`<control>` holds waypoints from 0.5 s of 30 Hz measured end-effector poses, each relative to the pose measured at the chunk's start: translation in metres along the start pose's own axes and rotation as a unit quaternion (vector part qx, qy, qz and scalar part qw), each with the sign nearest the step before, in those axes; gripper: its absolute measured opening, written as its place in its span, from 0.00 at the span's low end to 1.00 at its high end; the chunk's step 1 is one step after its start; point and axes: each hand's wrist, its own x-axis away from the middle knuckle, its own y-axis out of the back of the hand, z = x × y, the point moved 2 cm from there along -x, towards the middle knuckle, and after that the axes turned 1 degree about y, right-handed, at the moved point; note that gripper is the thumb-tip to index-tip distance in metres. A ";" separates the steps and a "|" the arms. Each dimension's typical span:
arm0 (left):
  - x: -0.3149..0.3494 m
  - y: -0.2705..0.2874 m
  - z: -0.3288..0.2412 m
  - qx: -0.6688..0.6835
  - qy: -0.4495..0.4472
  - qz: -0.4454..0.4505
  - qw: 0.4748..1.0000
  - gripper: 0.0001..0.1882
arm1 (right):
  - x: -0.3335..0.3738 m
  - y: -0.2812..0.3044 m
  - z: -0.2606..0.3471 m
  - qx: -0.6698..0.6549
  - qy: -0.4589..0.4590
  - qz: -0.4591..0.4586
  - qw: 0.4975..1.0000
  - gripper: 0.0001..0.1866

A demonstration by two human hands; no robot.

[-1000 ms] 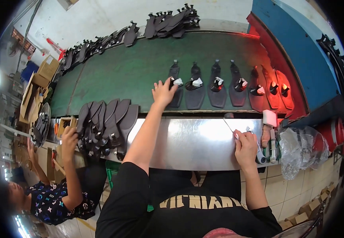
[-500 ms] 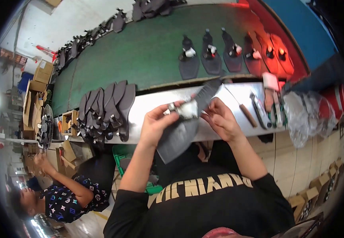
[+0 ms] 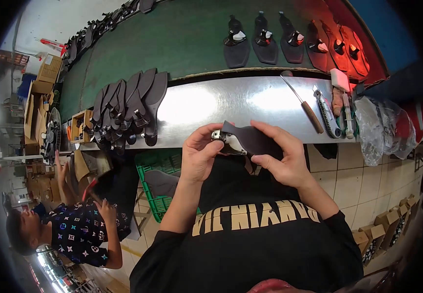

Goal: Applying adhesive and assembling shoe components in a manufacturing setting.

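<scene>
Head view: sandal (image 3: pixel 253 140) between the fingers (image 3: pixel 273 130), long axis left to right
Left hand (image 3: pixel 197 157): pinching strap (image 3: pixel 234 143)
Right hand (image 3: pixel 289 157): pinching sole (image 3: pixel 266 143)

Black T-shirt (image 3: pixel 250 261) here, and look, bold cream block lettering (image 3: pixel 243 219) sweeping right across the chest! Short black sleeves (image 3: pixel 149 254), both forearms (image 3: pixel 178 207) bare, dark trousers (image 3: pixel 218 189) showing at the lap.

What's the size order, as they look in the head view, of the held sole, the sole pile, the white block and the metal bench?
Largest to smallest, by visible area:
1. Metal bench
2. Sole pile
3. Held sole, partly covered by the right hand; nearness to the camera may enlarge it
4. White block
</scene>
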 end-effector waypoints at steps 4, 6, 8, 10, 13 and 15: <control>-0.002 0.004 0.000 -0.063 -0.057 0.018 0.996 0.18 | 0.008 0.001 -0.001 -0.028 -0.005 0.007 1.000 0.24; -0.004 0.003 0.000 -0.058 -0.059 0.020 0.996 0.18 | 0.009 0.000 -0.003 -0.038 -0.004 0.006 0.999 0.23; -0.006 0.003 0.000 -0.065 -0.065 0.018 0.996 0.18 | 0.010 0.000 -0.006 -0.046 -0.002 0.005 0.999 0.21; -0.008 0.003 -0.001 -0.064 -0.067 0.020 0.995 0.18 | 0.009 -0.001 -0.008 -0.037 0.002 0.011 0.999 0.21; -0.008 0.006 0.000 -0.065 -0.068 0.022 0.995 0.18 | 0.009 -0.001 -0.009 -0.045 -0.004 0.013 0.999 0.21; -0.008 0.006 0.001 -0.066 -0.067 0.020 0.995 0.18 | 0.008 -0.002 -0.010 -0.046 -0.004 0.015 0.999 0.21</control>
